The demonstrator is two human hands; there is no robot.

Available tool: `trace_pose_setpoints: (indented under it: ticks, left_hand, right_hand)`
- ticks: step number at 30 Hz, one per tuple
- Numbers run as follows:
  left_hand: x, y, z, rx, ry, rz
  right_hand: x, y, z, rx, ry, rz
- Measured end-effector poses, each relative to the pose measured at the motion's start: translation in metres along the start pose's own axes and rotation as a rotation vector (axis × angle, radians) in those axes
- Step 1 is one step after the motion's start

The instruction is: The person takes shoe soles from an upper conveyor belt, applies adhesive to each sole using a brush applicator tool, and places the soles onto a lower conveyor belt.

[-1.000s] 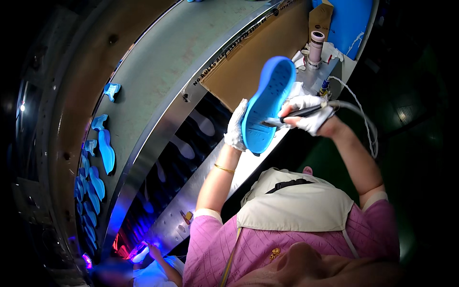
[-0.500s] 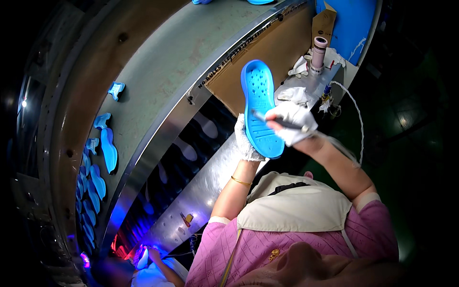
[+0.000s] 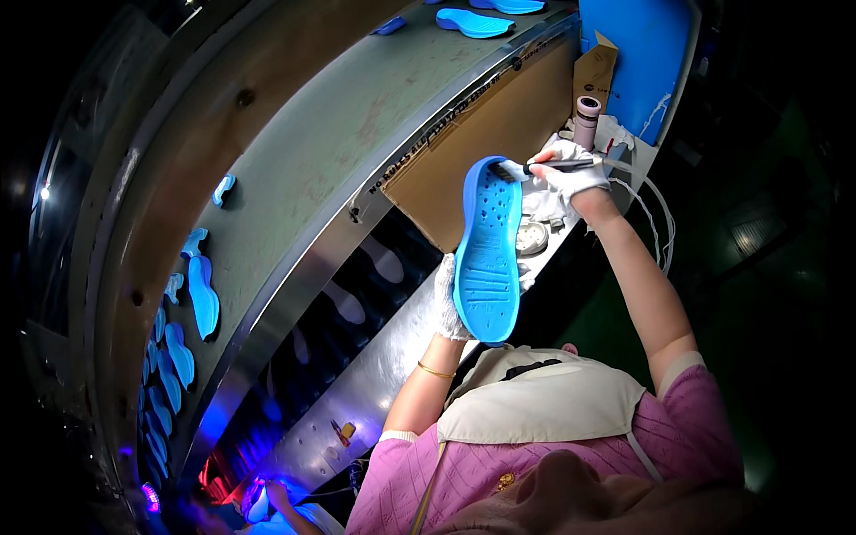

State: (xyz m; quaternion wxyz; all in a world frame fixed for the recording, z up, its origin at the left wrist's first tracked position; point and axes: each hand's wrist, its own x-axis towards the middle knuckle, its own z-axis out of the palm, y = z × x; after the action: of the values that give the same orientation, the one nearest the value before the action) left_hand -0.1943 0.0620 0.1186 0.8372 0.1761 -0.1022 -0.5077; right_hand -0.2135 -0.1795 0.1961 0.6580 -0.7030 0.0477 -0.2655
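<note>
A bright blue shoe sole (image 3: pixel 488 259), its inside facing up with small holes at the far end and ribs nearer me, rests in my left hand (image 3: pixel 447 303). That gloved hand closes round the sole's left side near its close end; some fingers are hidden underneath. My right hand (image 3: pixel 578 175), gloved with bare fingertips, grips a dark-handled brush (image 3: pixel 571 164). The brush's pale bristles touch the sole's far rim at its upper right. A white hose (image 3: pixel 655 201) trails from behind the right hand.
Beyond a metal edge curves a grey conveyor belt (image 3: pixel 348 116) bearing several blue soles (image 3: pixel 203 294). A cardboard sheet (image 3: pixel 428 192) stands against it. At the right, a metal ledge holds a pink bottle (image 3: pixel 586 123) and a round white container (image 3: pixel 532 237). Another person's arm (image 3: pixel 283 508) shows at lower left.
The brush and my right hand have gone from the sole's middle to its far rim. The sole has come slightly nearer me. More blue soles show at the belt's far end.
</note>
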Motion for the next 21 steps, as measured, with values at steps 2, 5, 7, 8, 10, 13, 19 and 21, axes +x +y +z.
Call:
trace_pose_setpoints:
  ticks: [2,5,7,8,10,13,19,21]
  left_hand:
    - [-0.001,0.004,-0.001,0.004,0.002,-0.010]
    - [0.002,0.013,0.012,0.017,0.106,0.094]
    - [0.004,0.023,0.000,0.043,0.127,0.095]
    - [0.004,0.027,0.000,0.045,0.160,0.086]
    - [0.008,0.028,0.004,0.069,0.168,0.086]
    - [0.017,0.032,0.007,0.115,0.151,0.102]
    - [0.053,0.080,0.043,0.242,0.120,0.161]
    - [0.089,0.117,0.073,0.289,0.057,0.244]
  right_hand:
    - [-0.009,0.003,0.012,0.019,0.054,-0.009]
    - [-0.043,0.026,0.034,0.171,-0.126,-0.232]
    - [-0.054,0.018,0.026,0.024,-0.297,-0.125]
    - [-0.056,0.008,0.026,0.128,-0.348,-0.098]
    - [-0.042,-0.004,0.024,0.067,-0.203,-0.270]
    - [-0.024,-0.024,0.011,-0.394,-0.278,-0.609]
    - [-0.044,-0.040,-0.002,-0.462,-0.300,-0.644]
    - [-0.047,-0.050,-0.008,-0.448,-0.172,-0.509]
